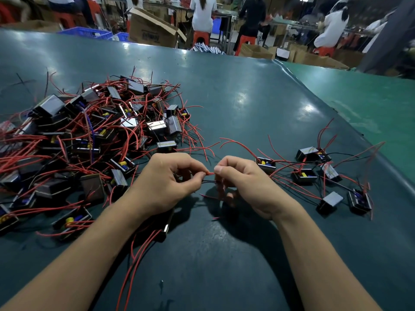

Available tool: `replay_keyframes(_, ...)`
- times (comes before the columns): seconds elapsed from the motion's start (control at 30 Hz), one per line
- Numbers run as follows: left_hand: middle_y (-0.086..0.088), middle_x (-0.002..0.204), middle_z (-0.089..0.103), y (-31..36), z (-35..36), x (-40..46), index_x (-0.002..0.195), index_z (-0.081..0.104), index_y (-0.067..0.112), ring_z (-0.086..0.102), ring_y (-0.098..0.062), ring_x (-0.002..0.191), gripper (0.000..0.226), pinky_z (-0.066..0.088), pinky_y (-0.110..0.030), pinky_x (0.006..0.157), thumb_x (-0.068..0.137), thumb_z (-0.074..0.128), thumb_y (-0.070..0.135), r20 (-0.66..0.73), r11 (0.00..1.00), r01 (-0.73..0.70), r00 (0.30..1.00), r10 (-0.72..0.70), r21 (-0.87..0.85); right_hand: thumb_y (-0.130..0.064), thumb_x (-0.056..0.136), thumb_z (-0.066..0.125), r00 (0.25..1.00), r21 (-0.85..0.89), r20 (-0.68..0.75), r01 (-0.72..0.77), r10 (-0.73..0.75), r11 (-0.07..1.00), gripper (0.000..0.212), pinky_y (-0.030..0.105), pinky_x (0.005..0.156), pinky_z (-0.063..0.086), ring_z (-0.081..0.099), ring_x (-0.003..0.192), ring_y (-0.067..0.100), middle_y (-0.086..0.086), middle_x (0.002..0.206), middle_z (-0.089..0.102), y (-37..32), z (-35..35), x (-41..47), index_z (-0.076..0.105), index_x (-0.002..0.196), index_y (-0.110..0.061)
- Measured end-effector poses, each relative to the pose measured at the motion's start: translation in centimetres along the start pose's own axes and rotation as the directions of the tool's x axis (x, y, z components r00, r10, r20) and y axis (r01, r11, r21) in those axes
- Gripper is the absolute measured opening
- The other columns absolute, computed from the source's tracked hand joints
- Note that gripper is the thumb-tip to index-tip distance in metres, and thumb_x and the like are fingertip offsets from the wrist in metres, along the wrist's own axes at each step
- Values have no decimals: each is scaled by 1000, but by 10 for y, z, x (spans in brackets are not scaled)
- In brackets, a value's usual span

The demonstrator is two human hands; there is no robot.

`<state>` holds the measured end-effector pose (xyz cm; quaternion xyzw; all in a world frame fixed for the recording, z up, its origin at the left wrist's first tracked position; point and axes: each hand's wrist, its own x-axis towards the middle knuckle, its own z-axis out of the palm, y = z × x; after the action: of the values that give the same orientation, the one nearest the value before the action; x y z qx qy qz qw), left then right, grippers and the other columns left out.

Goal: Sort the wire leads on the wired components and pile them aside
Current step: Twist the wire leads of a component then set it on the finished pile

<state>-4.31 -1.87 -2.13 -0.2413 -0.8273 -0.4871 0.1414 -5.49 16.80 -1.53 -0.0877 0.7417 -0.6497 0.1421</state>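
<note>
The left hand [167, 184] conceals most of one wired component [166, 227], the frame's left edge crops the large pile [74, 140], and background workers [203, 12] appear blurred.

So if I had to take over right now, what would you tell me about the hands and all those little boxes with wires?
Left hand and right hand both pinch the same red wire lead between them; a thin black lead runs just below it.
The component those leads seem to come from lies under the left wrist, mostly hidden.
Done: a small group of components lies spread out on the right.
Left: the big tangled pile on the left of the green table.
</note>
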Motion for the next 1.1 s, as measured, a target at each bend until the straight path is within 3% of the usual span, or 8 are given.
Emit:
replay_keyframes(0.13, -3, 74, 69, -2, 0, 2, 86, 77, 6, 63, -17, 66, 8, 50, -34, 61, 82, 72, 0, -21, 986, -138, 990, 141, 88, -12, 94, 51, 984, 112, -40, -168, 173, 979, 29, 15, 39, 27, 37, 42, 9, -3, 51, 45, -4, 7, 1, 51, 65, -14)
replay_keyframes(0.23, -4, 75, 69, 1, 5, 1, 83, 76, 4, 64, -21, 66, 7, 51, -37, 60, 80, 70, 4, 0, 952, -244, 969, 248, 184, -16, 86, 40, 915, 284, 44, -396, 400, 873, 27, 12, 31, 15, 18, 34, 6, -7, 47, 28, -7, 9, 3, 41, 60, -18)
replay_keyframes(0.33, -4, 75, 69, 1, 6, 1, 82, 76, 4, 65, -21, 65, 7, 52, -36, 60, 79, 69, 3, 11, 940, -276, 960, 280, 201, -17, 84, 38, 875, 382, 119, -476, 469, 792, 27, 12, 29, 14, 13, 31, 5, -9, 44, 22, -8, 11, 3, 35, 57, -21)
replay_keyframes(0.43, -3, 75, 69, -3, 1, 1, 84, 76, 4, 64, -16, 66, 8, 51, -33, 62, 80, 69, 4, -27, 964, -220, 974, 226, 152, -17, 90, 55, 976, 63, -136, -165, 172, 984, 33, 19, 38, 27, 32, 36, 7, -5, 46, 40, 0, 11, 2, 51, 57, -19)
replay_keyframes(0.5, -3, 76, 70, -5, -1, 2, 85, 77, 5, 64, -14, 67, 9, 51, -33, 63, 80, 69, 5, -62, 975, -179, 980, 188, 128, -25, 92, 64, 963, -319, -212, 92, -166, 943, 27, 25, 50, 40, 48, 50, 8, -3, 55, 58, 4, 10, 2, 59, 66, -18)
replay_keyframes(0.6, -3, 76, 70, -6, -2, 2, 85, 77, 5, 64, -15, 67, 9, 51, -34, 63, 81, 69, 5, -77, 982, -142, 985, 152, 122, -30, 89, 68, 903, -484, -218, 229, -370, 845, 17, 25, 59, 46, 54, 58, 8, -4, 66, 65, 10, 8, 3, 62, 76, -21)
replay_keyframes(0.83, -2, 77, 72, -6, -3, 3, 86, 77, 5, 66, -14, 70, 9, 51, -30, 67, 82, 69, 4, -109, 981, -142, 982, 156, 130, -25, 91, 67, 877, -497, -217, 279, -429, 822, 16, 28, 63, 49, 59, 63, 11, -1, 68, 67, 8, 10, 1, 68, 79, -14)
replay_keyframes(1.1, -1, 77, 71, -7, -3, 3, 86, 77, 7, 65, -12, 68, 8, 51, -28, 65, 83, 70, 3, -111, 982, -132, 983, 147, 133, -20, 93, 65, 868, -535, -144, 336, -475, 775, 7, 17, 67, 48, 61, 71, 7, -9, 75, 68, 9, 7, 1, 69, 88, -17)
